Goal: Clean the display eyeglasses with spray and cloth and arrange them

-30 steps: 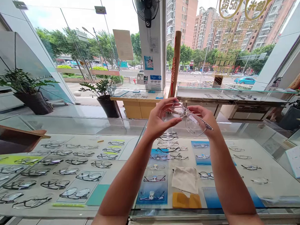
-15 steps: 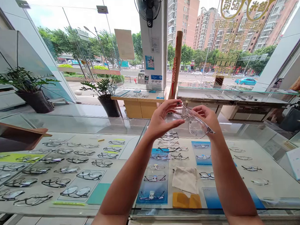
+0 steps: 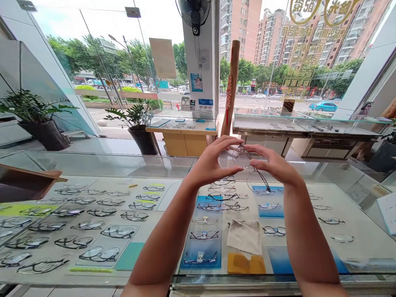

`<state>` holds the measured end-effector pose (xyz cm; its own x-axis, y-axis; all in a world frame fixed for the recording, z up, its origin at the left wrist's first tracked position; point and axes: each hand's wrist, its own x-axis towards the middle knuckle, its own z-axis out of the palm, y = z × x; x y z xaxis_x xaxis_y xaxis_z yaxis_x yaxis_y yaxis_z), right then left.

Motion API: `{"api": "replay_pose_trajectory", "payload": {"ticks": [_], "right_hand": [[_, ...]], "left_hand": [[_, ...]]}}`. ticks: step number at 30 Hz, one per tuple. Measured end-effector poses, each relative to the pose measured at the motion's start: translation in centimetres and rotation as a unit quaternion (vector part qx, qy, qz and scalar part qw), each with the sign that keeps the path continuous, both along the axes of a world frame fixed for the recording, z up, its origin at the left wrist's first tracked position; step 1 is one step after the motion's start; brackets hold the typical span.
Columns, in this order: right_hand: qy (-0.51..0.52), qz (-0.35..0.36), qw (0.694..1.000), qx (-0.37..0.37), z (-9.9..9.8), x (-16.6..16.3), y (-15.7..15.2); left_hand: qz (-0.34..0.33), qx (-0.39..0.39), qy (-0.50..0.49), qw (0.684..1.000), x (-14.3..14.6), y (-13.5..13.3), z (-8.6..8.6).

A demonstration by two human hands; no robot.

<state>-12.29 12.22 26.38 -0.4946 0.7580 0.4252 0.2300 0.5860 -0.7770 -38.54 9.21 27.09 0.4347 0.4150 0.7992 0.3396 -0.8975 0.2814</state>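
A pair of thin-rimmed eyeglasses [image 3: 260, 174] is held up over the glass counter, tilted, one clear lens hanging low. My left hand [image 3: 214, 161] grips its left side, thumb below and fingertips along the top. My right hand [image 3: 278, 163] closes on it from the other side, fingers and thumb near the temples. Both temples slant down to the right, close together. Fingers partly hide the upper lens. Below the hands, a beige cloth [image 3: 245, 237] lies on the counter, overlapping a yellow-orange cloth [image 3: 246, 263].
The glass display counter [image 3: 189, 276] holds rows of eyeglasses [image 3: 74, 241], some on blue cards [image 3: 218, 256]. At left, a brown wooden edge [image 3: 23, 180] juts over the counter. Beyond stand potted plants [image 3: 142, 139], a wooden post [image 3: 232, 86] and further display cases [image 3: 184, 138].
The eyeglasses have turned: the temple that stuck out to the right now slants down beside the other. My right hand has shifted its hold, its fingers reaching further left towards my left hand.
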Motion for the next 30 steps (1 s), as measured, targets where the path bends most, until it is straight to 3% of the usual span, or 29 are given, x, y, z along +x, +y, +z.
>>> {"api": "replay_pose_trajectory", "payload": {"ticks": [8,16,30], "right_hand": [[-0.011,0.083,0.996,-0.005,-0.6,0.7,0.8],[-0.017,0.075,0.996,0.037,-0.1,0.4,0.1],[0.019,0.115,0.993,-0.032,-0.3,-0.6,0.5]], "left_hand": [[-0.013,0.005,-0.005,1.0,-0.3,-0.2,0.3],[-0.024,0.0,0.0,1.0,-0.4,-0.4,0.5],[-0.031,-0.01,-0.001,0.999,-0.3,-0.3,0.5]]}}
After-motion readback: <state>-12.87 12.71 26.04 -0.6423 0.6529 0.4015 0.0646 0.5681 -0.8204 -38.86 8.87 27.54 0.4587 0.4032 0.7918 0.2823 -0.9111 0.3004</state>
